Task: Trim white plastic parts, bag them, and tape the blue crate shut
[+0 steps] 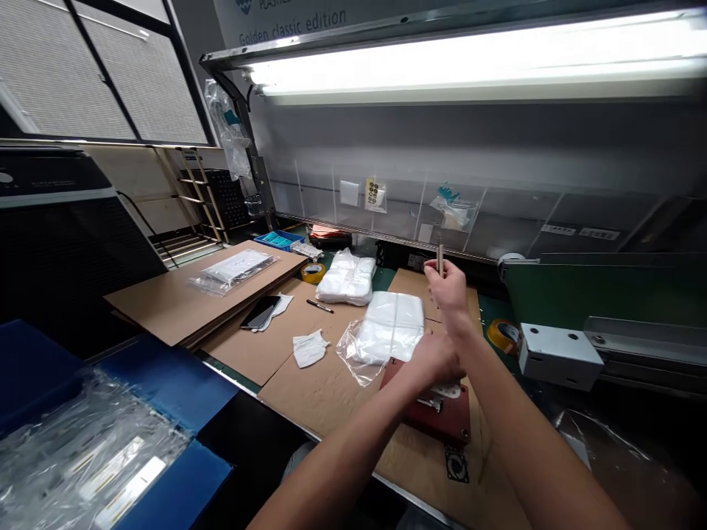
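On the brown cardboard [325,390] before you sits the red block [451,419], metal pieces [450,391] showing on top. Your left hand [435,359] is curled low over its far part; whether it grips anything, I cannot tell. Just beyond, your right hand [448,288] pinches a slim metal rod [440,254], held upright. A wrapped white bundle [392,320] lies near the block's far-left corner; farther right stands an amber tape roll [497,335].

The person's right hand [448,291] grips a slim rod [440,258] upright — the left hand [434,358] is over a red block [453,422], with 2 white bundles [391,320] beyond.
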Demonstrator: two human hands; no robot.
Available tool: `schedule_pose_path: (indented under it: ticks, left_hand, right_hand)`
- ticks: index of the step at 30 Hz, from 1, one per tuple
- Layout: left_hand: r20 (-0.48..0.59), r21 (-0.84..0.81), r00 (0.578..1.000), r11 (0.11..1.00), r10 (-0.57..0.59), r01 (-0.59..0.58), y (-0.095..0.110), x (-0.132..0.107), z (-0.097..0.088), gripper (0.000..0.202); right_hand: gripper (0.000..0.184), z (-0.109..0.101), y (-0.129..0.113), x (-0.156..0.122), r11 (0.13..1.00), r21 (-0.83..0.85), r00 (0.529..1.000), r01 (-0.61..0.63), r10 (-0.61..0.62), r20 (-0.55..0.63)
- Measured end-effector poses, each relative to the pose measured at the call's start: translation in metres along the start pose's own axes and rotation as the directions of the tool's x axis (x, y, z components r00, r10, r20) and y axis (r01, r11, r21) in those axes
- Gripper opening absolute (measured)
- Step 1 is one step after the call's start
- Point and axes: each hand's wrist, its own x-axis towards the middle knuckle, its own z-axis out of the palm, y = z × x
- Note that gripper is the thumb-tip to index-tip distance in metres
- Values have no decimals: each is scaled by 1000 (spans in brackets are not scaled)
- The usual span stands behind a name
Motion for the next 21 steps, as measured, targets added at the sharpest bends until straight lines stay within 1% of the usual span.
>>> schedule_pose_path:
  ticks: [2, 3, 5, 7, 8, 9, 10, 11, 13, 14, 16, 17, 19, 21]
  left_hand:
    - [-9, -46, 998, 997, 59, -60, 6, 6, -5, 20]
    - [-36, -83, 996, 993, 86, -89, 9, 8, -10, 20]
    - [-137, -172, 985, 976, 109, -132, 9, 7, -25, 20]
    - [-262, -278, 963, 951, 63, -138, 1, -5, -43, 19]
    - [-307, -337, 952, 934, 9, -118, -8, -15, -51, 19]
    - [-328, -399, 942, 913, -63, -78, -18, -28, -57, 18]
    - [-315, -464, 937, 885, -149, -15, -29, -43, -61, 20]
    - [-268, -528, 933, 847, -238, 64, -40, -59, -63, 24]
    - [-98, -636, 920, 735, -379, 235, -55, -88, -58, 38]
    - [-7, -675, 911, 674, -412, 299, -58, -99, -53, 44]
    - [132, -740, 904, 566, -407, 363, -55, -111, -42, 53]
    - [170, -768, 908, 526, -383, 366, -50, -112, -36, 54]
    - [209, -815, 923, 464, -324, 348, -37, -106, -28, 53]
    - [233, -842, 932, 421, -277, 336, -24, -96, -24, 51]
  right_hand:
    - [28, -30, -4, -19, 994, 110, 999, -6, 11, -45]
    - [28, -45, -1, -31, 987, 161, 998, -21, 30, -56]
    - [29, -69, 15, -62, 966, 245, 994, -78, 94, -54]
    - [38, -83, 42, -95, 938, 304, 983, -167, 183, -27]
    - [45, -86, 56, -111, 921, 325, 973, -216, 231, -6]
    - [52, -88, 70, -126, 901, 346, 962, -262, 272, 20]
    - [59, -87, 83, -138, 880, 368, 951, -301, 306, 48]
    - [65, -86, 92, -148, 858, 389, 940, -335, 333, 75]
    - [73, -82, 101, -161, 816, 432, 922, -383, 363, 132]
    - [75, -80, 101, -163, 792, 459, 915, -402, 368, 166]
    - [76, -78, 96, -164, 746, 510, 903, -429, 364, 228]
    - [77, -78, 92, -162, 728, 529, 899, -437, 359, 249]
    - [78, -77, 87, -158, 711, 546, 896, -443, 356, 263]
    - [76, -75, 85, -155, 716, 544, 899, -437, 358, 252]
